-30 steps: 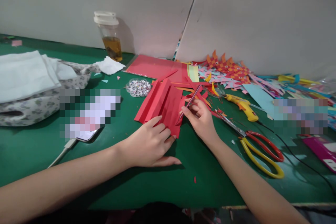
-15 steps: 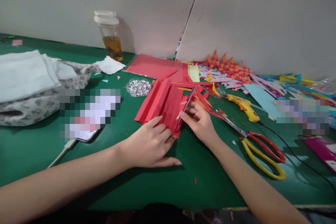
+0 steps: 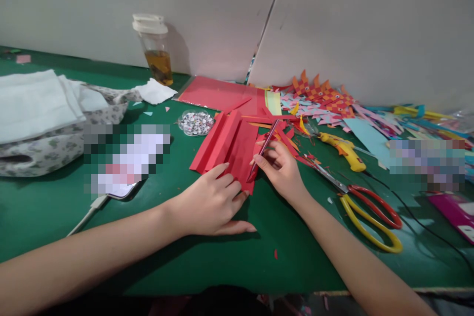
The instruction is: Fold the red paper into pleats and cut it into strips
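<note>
Slim tool (image 3: 268, 141) now sits slightly left, pinched in my right hand (image 3: 280, 167); left hand (image 3: 211, 203), thumb wide, on red paper (image 3: 242, 150)

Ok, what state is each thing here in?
Red paper: folded, under left hand
Pen-like tool: held slanted in right hand
Scissors: lying, handles apart
Glue gun: lying, cord attached
Phone: bright screen, cable plugged in
Cup: lidded, partly filled
Clear packet: sheets inside

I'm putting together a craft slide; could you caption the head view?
Left grip on folded red paper, right grip holding a slim pen-like tool, scissors lying to the right.
</note>
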`<state>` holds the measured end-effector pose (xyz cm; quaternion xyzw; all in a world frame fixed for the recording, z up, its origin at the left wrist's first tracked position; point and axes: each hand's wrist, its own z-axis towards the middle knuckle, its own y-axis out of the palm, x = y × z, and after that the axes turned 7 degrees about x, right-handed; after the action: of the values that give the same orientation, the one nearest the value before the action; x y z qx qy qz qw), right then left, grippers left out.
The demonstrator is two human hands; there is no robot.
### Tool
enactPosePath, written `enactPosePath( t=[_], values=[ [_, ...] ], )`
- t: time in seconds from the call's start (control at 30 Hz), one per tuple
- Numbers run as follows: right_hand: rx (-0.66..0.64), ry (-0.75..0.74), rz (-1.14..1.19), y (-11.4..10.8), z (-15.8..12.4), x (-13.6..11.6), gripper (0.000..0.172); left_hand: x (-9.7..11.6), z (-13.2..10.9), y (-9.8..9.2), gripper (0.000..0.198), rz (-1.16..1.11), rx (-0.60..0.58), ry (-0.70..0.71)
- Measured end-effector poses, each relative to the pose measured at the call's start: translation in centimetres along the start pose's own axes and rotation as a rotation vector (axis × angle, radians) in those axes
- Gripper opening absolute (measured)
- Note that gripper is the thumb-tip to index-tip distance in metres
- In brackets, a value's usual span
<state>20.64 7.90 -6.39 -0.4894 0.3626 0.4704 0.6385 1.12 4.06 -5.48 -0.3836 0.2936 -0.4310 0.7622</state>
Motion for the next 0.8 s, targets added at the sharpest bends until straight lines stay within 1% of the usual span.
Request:
enactPosePath(
  t=[0.2,0.33,0.4,0.5,0.57,0.63,0.8],
  values=[
    [0.018,-0.031,-0.007,-0.15,0.18,0.51,0.032,0.00,-0.12,0.09,0.058,-0.005,-0.011,-0.006],
    [0.071,-0.037,0.003,-0.19,0.32,0.57,0.034,0.05,-0.05,0.06,0.058,0.001,0.002,-0.006],
    [0.126,-0.035,0.018,-0.22,0.38,0.37,0.033,0.04,0.00,-0.02,0.058,-0.001,0.003,-0.006],
    [0.260,-0.043,0.054,-0.32,0.46,-0.03,0.029,0.01,0.02,-0.09,0.057,-0.005,-0.002,-0.002],
    [0.320,-0.053,0.074,-0.39,0.47,-0.20,0.028,0.00,-0.01,-0.07,0.057,-0.007,-0.004,0.001],
    [0.305,-0.055,0.072,-0.40,0.42,-0.24,0.027,0.00,-0.06,-0.01,0.057,-0.007,-0.004,0.000],
    [0.101,-0.035,0.018,-0.28,0.10,0.04,0.031,0.01,-0.15,0.09,0.057,-0.017,0.002,-0.003]
  ],
)
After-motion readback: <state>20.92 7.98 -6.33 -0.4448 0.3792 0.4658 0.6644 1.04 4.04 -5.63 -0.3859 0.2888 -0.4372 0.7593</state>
